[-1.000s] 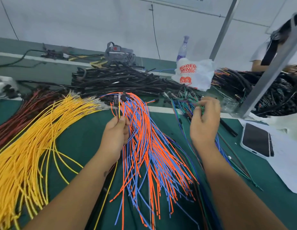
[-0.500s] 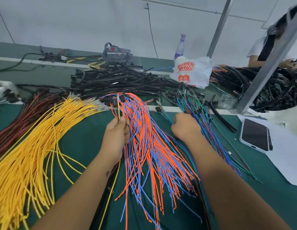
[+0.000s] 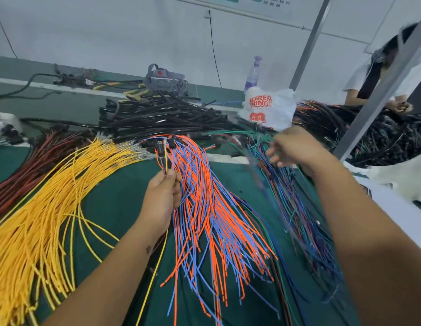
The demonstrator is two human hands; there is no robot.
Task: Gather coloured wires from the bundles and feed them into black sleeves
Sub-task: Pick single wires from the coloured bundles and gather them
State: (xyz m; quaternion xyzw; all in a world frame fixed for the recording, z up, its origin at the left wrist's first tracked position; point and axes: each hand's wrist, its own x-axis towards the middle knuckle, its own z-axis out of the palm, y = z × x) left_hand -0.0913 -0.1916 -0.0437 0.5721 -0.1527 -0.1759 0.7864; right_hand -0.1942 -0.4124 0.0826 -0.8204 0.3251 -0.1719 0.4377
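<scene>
Matt green cloth covers the bench (image 3: 115, 203). The yellow wires (image 3: 40, 220) wear smooth plastic insulation; the black sleeves (image 3: 157, 116) shine glossy. A crinkled plastic bag (image 3: 275, 111) sits beside a brushed metal post (image 3: 379, 90).

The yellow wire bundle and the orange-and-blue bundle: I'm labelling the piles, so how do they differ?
The yellow wire bundle is one colour; the orange-and-blue bundle mixes two. The yellow bundle lies to the left of the left hand, the orange-and-blue bundle to its right, between both hands. The yellow wires curve in an arc, while the orange-and-blue ones fan out straighter. Both lie loose on the green table.
</scene>
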